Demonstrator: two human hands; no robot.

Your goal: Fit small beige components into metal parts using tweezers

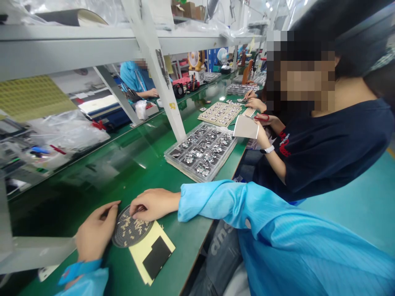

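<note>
A round dark mesh tray (123,235) lies on the green tabletop, with many small beige pieces (140,226) scattered in it. My left hand (95,232) is curled against the tray's left rim, thumb and fingers closed at its edge. Over the far right part of the tray, my right hand (154,204) is bent down with its fingers pinched together; whatever is between the fingertips is hidden. Under the tray's right side sticks out a pale yellow sheet (137,263) bearing a black rectangular patch (157,257).
A clear compartment tray (202,150) of small metal parts stands beyond my right arm. Behind it is a beige tray of parts (220,114). At the right, a co-worker holds a pale sheet (246,127). A white shelf post (168,90) rises from the table.
</note>
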